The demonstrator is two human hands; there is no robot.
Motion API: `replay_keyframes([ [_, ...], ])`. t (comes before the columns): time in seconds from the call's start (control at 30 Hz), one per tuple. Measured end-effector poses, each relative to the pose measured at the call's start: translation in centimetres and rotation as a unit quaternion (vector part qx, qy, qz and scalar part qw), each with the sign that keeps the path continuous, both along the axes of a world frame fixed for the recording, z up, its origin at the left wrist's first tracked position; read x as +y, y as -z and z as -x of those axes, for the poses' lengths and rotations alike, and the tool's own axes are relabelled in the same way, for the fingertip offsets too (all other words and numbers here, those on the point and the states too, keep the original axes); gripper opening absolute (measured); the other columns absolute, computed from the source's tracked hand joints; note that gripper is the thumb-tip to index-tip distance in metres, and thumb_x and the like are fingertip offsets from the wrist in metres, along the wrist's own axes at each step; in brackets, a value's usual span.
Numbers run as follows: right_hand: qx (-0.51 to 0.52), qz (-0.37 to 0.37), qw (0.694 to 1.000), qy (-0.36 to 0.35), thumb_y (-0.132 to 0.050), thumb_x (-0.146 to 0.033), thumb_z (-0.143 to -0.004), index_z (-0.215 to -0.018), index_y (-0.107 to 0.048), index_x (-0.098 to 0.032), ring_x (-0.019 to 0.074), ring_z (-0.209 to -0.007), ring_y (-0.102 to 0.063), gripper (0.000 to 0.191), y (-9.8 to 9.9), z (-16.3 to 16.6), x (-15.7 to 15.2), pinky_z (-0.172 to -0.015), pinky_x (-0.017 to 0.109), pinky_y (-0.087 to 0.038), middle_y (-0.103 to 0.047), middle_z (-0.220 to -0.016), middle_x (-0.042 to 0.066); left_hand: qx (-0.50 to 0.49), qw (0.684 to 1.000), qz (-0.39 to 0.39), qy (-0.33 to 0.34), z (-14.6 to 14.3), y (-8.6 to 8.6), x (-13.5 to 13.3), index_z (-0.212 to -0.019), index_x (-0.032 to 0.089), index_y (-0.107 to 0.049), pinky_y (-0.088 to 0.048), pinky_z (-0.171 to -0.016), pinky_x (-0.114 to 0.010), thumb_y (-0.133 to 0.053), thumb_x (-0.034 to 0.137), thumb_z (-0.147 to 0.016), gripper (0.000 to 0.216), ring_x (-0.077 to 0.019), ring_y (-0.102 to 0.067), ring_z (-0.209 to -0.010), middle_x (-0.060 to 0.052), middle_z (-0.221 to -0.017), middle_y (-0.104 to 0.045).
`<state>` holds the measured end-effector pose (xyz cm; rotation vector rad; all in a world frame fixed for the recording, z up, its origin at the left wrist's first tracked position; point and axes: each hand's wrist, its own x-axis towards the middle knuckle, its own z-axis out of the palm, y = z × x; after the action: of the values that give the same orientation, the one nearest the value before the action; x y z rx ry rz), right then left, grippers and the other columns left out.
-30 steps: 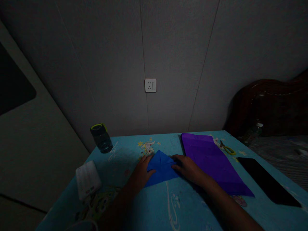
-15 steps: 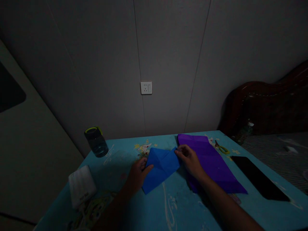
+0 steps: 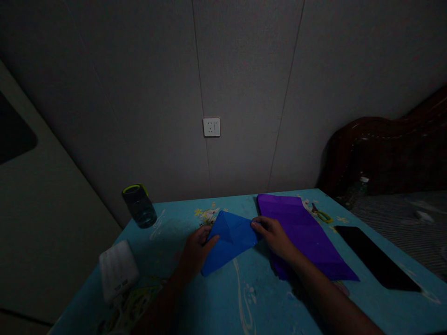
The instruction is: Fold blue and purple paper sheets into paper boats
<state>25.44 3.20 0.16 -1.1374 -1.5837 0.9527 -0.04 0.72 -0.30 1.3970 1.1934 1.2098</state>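
A folded blue paper (image 3: 228,239) lies on the light blue table (image 3: 216,298), its point toward the wall. My left hand (image 3: 195,249) grips its left edge, thumb on top of the paper. My right hand (image 3: 275,235) pinches the right corner of the blue paper with its fingertips. Right of that hand a purple paper sheet (image 3: 307,235) lies flat on the table, partly under my right forearm.
A glass jar with a yellow-green rim (image 3: 138,205) stands at the back left. A white power bank (image 3: 117,270) lies at the left edge. Yellow-handled scissors (image 3: 323,215) and a black phone (image 3: 377,263) lie at the right. A wall socket (image 3: 211,127) is above; a dark headboard (image 3: 384,153) beyond.
The blue paper was opened out half a second ago and is folded to a point again; both hands shifted slightly with it. The view also moved a little left.
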Motion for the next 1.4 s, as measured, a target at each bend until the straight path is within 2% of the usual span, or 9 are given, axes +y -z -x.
replay_keyframes([
  [0.23,0.103,0.053,0.990,0.079,-0.069,-0.060,-0.071,-0.064,-0.063,-0.019,0.0157,-0.054,-0.051,0.042,-0.6,0.2,0.0,-0.053,0.027,-0.039,-0.059,-0.060,0.000,-0.048,0.997,-0.014,-0.062,0.6,-1.1,-0.1,-0.120,0.021,-0.055,-0.054,-0.068,-0.029,-0.073,0.042,-0.073,0.055,-0.0203,-0.070,-0.078,-0.004,-0.089,-0.073],
  [0.47,0.143,0.080,0.983,0.080,-0.074,-0.057,-0.067,-0.068,-0.066,-0.018,0.0157,-0.056,-0.052,0.039,-0.6,0.6,-0.2,-0.053,0.026,-0.038,-0.062,-0.062,0.001,-0.112,0.987,-0.059,-0.103,0.3,-0.5,-0.1,-0.111,0.024,-0.048,-0.053,-0.069,-0.027,-0.069,0.039,-0.078,0.042,-0.0161,-0.068,-0.075,-0.001,-0.091,-0.070],
  [0.57,0.146,0.088,0.983,0.072,-0.074,-0.057,-0.067,-0.072,-0.069,-0.018,0.0161,-0.057,-0.054,0.040,-0.5,0.8,-0.3,-0.055,0.026,-0.040,-0.064,-0.064,0.001,-0.069,0.982,-0.100,-0.142,0.5,-0.2,-0.1,-0.109,0.022,-0.053,-0.051,-0.068,-0.025,-0.066,0.041,-0.080,0.037,-0.0160,-0.066,-0.078,-0.003,-0.096,-0.068],
  [0.7,0.148,0.080,0.983,0.070,-0.074,-0.058,-0.068,-0.071,-0.069,-0.018,0.0159,-0.057,-0.054,0.040,-0.3,0.9,-0.3,-0.055,0.026,-0.040,-0.063,-0.063,0.001,0.060,0.976,-0.115,-0.177,1.0,0.0,-0.2,-0.097,0.019,-0.065,-0.046,-0.058,-0.023,-0.062,0.044,-0.083,0.028,-0.0138,-0.058,-0.063,0.002,-0.073,-0.064],
  [0.77,0.152,0.072,0.983,0.077,-0.075,-0.056,-0.067,-0.073,-0.070,-0.018,0.0165,-0.059,-0.055,0.039,-0.2,0.9,-0.2,-0.056,0.026,-0.040,-0.064,-0.065,0.001,0.070,0.975,-0.107,-0.179,1.1,0.0,-0.3,-0.104,0.019,-0.067,-0.049,-0.063,-0.024,-0.062,0.044,-0.083,0.033,-0.0159,-0.062,-0.070,0.000,-0.079,-0.068],
  [0.87,0.163,0.068,0.980,0.092,-0.076,-0.054,-0.068,-0.079,-0.072,-0.019,0.0178,-0.064,-0.057,0.037,0.1,0.7,-0.1,-0.061,0.027,-0.042,-0.067,-0.070,0.001,0.042,0.981,-0.091,-0.167,1.0,-0.2,-0.3,-0.121,0.020,-0.064,-0.053,-0.079,-0.030,-0.065,0.043,-0.081,0.046,-0.0207,-0.068,-0.090,-0.005,-0.102,-0.073],
  [1.03,0.181,0.072,0.976,0.096,-0.076,-0.054,-0.070,-0.082,-0.072,-0.018,0.0173,-0.062,-0.056,0.038,-0.1,0.7,-0.3,-0.060,0.027,-0.041,-0.068,-0.070,0.001,-0.013,0.991,-0.063,-0.121,0.7,-0.4,-0.3,-0.128,0.021,-0.061,-0.054,-0.090,-0.035,-0.070,0.041,-0.076,0.056,-0.0249,-0.067,-0.106,-0.007,-0.119,-0.071],
  [1.23,0.205,0.069,0.972,0.090,-0.078,-0.054,-0.067,-0.078,-0.071,-0.019,0.0170,-0.061,-0.057,0.038,-0.7,0.8,-0.5,-0.058,0.026,-0.042,-0.068,-0.069,0.001,-0.055,0.995,-0.038,-0.069,0.7,-1.0,-0.1,-0.116,0.014,-0.069,-0.054,-0.092,-0.041,-0.072,0.043,-0.073,0.052,-0.0290,-0.069,-0.103,-0.010,-0.112,-0.074],
  [1.4,0.206,0.068,0.974,0.070,-0.078,-0.054,-0.068,-0.084,-0.072,-0.019,0.0205,-0.069,-0.062,0.039,-0.7,0.7,-0.4,-0.066,0.029,-0.048,-0.072,-0.076,0.004,-0.048,0.997,-0.020,-0.062,0.9,-0.8,0.2,-0.109,0.014,-0.071,-0.055,-0.084,-0.038,-0.069,0.043,-0.076,0.044,-0.0287,-0.071,-0.095,-0.009,-0.097,-0.078],
])
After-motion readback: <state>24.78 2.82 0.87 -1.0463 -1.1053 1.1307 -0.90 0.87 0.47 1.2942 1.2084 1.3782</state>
